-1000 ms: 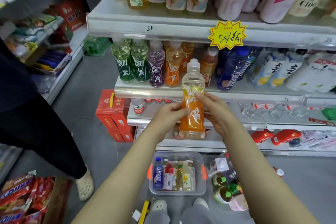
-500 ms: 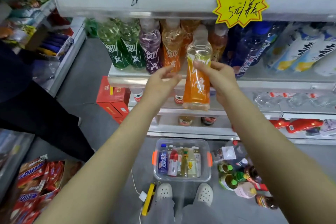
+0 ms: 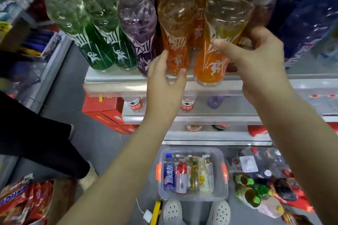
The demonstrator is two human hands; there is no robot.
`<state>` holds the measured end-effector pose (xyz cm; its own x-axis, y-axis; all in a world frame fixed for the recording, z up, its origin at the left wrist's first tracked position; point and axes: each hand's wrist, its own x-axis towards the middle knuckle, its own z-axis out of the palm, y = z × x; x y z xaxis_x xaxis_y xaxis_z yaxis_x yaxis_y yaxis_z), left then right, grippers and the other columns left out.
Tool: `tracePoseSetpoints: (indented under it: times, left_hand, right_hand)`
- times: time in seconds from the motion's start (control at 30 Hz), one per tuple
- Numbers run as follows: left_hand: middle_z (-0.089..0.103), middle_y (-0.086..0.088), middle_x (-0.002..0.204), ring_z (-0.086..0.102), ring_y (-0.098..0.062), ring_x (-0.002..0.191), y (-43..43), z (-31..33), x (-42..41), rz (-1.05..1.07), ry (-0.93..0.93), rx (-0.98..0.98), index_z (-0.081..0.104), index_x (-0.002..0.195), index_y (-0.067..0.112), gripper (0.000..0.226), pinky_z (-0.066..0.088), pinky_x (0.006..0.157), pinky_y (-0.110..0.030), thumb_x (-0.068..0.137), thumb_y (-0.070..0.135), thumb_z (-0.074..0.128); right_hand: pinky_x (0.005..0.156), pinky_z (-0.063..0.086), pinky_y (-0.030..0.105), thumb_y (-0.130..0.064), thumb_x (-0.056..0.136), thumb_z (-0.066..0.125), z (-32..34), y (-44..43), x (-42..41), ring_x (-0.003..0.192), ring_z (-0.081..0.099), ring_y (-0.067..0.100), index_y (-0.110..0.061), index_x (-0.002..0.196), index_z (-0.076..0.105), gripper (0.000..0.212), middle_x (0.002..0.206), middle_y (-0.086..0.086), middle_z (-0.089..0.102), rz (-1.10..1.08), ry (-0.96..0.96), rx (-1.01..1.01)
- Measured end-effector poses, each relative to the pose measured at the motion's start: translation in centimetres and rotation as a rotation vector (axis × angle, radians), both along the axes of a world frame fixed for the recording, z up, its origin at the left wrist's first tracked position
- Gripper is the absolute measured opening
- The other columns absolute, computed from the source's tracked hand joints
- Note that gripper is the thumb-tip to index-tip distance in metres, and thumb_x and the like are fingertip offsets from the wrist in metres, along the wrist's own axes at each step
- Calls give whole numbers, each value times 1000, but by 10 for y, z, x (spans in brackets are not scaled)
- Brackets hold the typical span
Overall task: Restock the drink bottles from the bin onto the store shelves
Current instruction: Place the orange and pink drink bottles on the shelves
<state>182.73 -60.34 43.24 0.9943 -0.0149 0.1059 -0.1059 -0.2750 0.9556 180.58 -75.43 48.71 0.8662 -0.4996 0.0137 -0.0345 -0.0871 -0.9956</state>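
Note:
My right hand point(image 3: 256, 56) grips an orange drink bottle point(image 3: 214, 56) at its label, with the bottle's base over the front lip of the shelf point(image 3: 113, 82). My left hand point(image 3: 164, 78) curls thumb and fingers around the lower part of a second orange bottle point(image 3: 175, 42) that stands on the shelf just left of it. A purple bottle point(image 3: 140, 29) and two green bottles point(image 3: 91, 34) stand further left in the same row. On the floor below sits the clear plastic bin point(image 3: 193, 194) with orange handles and several bottles lying inside.
Dark blue bottles point(image 3: 307, 23) fill the shelf to the right. Lower shelves hold water bottles. Red cartons point(image 3: 104, 109) stand on the floor left of the shelving. Loose bottles and cans point(image 3: 256, 188) lie right of the bin. Another person's dark-clothed leg point(image 3: 36, 137) stands left. Snack packs point(image 3: 20, 201) lie at lower left.
My right hand has carried the orange bottle up to the shelf edge. My left hand has moved from beside it onto the shelved orange bottle. The view has closed in on the shelf.

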Motion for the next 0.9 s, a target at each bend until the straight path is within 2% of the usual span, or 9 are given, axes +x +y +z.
tracePoseSetpoints:
  times: [0.07, 0.13, 0.23, 0.4, 0.53, 0.63, 0.77, 0.8, 0.9]
  left_hand:
    - [38, 2, 147, 42, -13, 134, -4, -11, 0, -8, 14, -3, 37, 147, 18, 58, 38, 112, -41, 94, 16, 60]
    - [35, 3, 149, 39, -11, 136, -7, -20, -1, -23, 37, -17, 37, 146, 20, 57, 35, 113, -37, 94, 10, 57]
    - [30, 3, 151, 36, -9, 137, -8, -27, -3, -62, 60, -8, 36, 147, 20, 58, 36, 106, -16, 95, 5, 54]
    - [24, 7, 154, 30, -1, 136, -10, -25, -6, -87, 79, 37, 32, 149, 23, 61, 24, 105, -4, 95, 5, 54]
    - [25, 7, 154, 30, -1, 137, -11, -23, -6, -78, 87, 34, 33, 148, 22, 60, 22, 108, -6, 95, 6, 54]
    - [27, 7, 152, 30, 4, 131, -13, -24, -6, -76, 86, 57, 41, 144, 20, 54, 20, 103, 3, 94, 5, 55]
    - [33, 6, 150, 34, -6, 136, -15, -26, -5, -50, 100, 29, 36, 144, 21, 56, 28, 115, -24, 94, 7, 56]
    - [34, 6, 149, 35, -7, 136, -14, -26, -5, -39, 100, 21, 36, 144, 21, 56, 30, 113, -24, 94, 7, 55]
    - [32, 6, 149, 36, -7, 133, -12, -24, -4, -36, 99, 29, 35, 145, 22, 56, 34, 97, -3, 94, 6, 55]
  right_hand:
    - [88, 58, 36, -22, 77, 82, -9, 6, 7, 98, 71, 7, -26, 106, 65, 33, 102, -8, 75, -2, -51, 2]
    - [89, 58, 35, -21, 79, 81, -17, 10, 12, 101, 70, 8, -25, 109, 64, 34, 105, -7, 74, -4, -77, 3]
    - [91, 57, 36, -24, 81, 79, -23, 11, 19, 104, 68, 7, -26, 113, 62, 36, 109, -9, 72, -21, -79, -24]
    - [92, 56, 36, -36, 83, 75, -26, 10, 22, 105, 67, 7, -20, 125, 61, 47, 112, -9, 71, -31, -7, -182]
    - [91, 55, 34, -38, 86, 70, -28, 13, 22, 100, 66, 5, -20, 126, 60, 45, 107, -10, 70, -58, 4, -295]
    - [86, 54, 28, -40, 89, 67, -26, 14, 27, 92, 65, 5, -21, 129, 57, 45, 104, -8, 69, -82, 42, -393]
    - [89, 54, 37, -42, 91, 63, -26, 16, 36, 95, 64, 17, -19, 129, 54, 45, 104, -1, 67, -114, 113, -448]
    - [87, 54, 38, -42, 92, 62, -26, 16, 37, 93, 64, 19, -18, 127, 55, 42, 102, 0, 67, -110, 137, -452]
    - [81, 52, 32, -37, 95, 58, -24, 17, 39, 91, 63, 20, -17, 120, 58, 32, 97, 1, 65, -99, 183, -456]
